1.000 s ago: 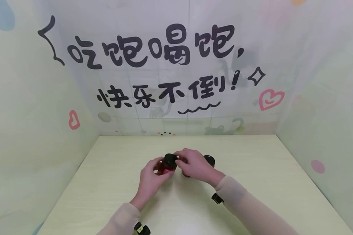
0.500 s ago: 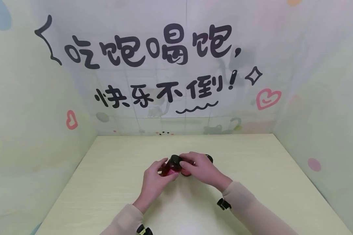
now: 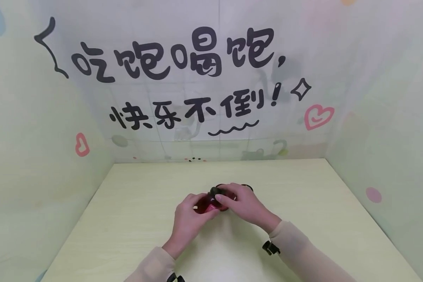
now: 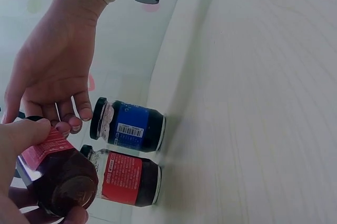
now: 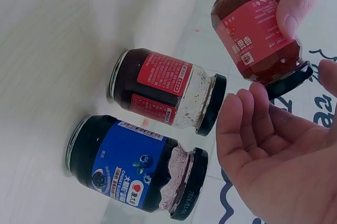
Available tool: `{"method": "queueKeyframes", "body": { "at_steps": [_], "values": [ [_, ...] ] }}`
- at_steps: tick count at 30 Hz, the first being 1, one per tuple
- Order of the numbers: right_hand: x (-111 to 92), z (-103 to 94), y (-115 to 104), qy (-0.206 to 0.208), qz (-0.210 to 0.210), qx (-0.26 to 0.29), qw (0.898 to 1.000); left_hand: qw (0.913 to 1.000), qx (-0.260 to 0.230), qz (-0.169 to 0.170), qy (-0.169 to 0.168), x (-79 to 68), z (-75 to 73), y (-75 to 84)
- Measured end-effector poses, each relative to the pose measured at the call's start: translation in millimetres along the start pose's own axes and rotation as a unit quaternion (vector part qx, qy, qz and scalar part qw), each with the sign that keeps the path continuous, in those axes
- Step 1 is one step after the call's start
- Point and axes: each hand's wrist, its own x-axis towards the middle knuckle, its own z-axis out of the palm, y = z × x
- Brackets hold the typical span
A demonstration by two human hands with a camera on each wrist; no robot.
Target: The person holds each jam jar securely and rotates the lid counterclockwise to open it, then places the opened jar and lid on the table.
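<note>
My left hand [image 3: 188, 221] grips a jam jar [image 5: 255, 37] with a red label, its thumb lying across the label. The jar is tilted, its black lid [image 5: 290, 80] towards my right hand [image 3: 248, 205]. In the right wrist view, my right thumb and fingers lie on either side of the lid, at its rim. Two more jars stand close by: one with a red label [image 5: 163, 77] and one with a blue label [image 5: 124, 169], both black-lidded and partly filled with something dark. In the head view my right hand mostly hides these two.
The jars stand on a pale wooden table [image 3: 134, 203]. Printed cloth walls enclose it at the back [image 3: 183, 137], left [image 3: 38, 188] and right [image 3: 391, 168]. A small black device is strapped at each wrist.
The held jar and my left hand have shifted a little to the right, and my right hand moved right too. My right fingers now cover more of the lid. The head view has turned slightly.
</note>
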Motion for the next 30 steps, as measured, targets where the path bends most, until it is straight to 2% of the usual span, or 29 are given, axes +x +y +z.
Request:
{"method": "queueKeyframes", "body": {
  "at_steps": [11, 15, 20, 27, 30],
  "values": [
    [-8, -4.0, -3, 0.057, 0.064, -0.019, 0.996, 0.9993, 0.001, 0.031, -0.020, -6.8, 10.5, 11.9],
    [-12, -4.6, -2, 0.077, 0.070, -0.014, 0.994, 0.9992, -0.002, 0.035, -0.020, -9.8, 14.2, 15.1],
    [-14, -4.7, -3, 0.105, 0.071, 0.003, 0.992, 0.9982, -0.001, 0.058, -0.015, -11.5, 16.1, 17.7],
    [-13, -5.1, -3, 0.132, 0.066, 0.015, 0.989, 0.9950, 0.036, 0.093, -0.009, -12.4, 16.2, 20.3],
    [-13, -5.1, -3, 0.132, 0.065, 0.028, 0.989, 0.9947, 0.041, 0.094, -0.009, -13.6, 16.5, 20.9]
  ]
}}
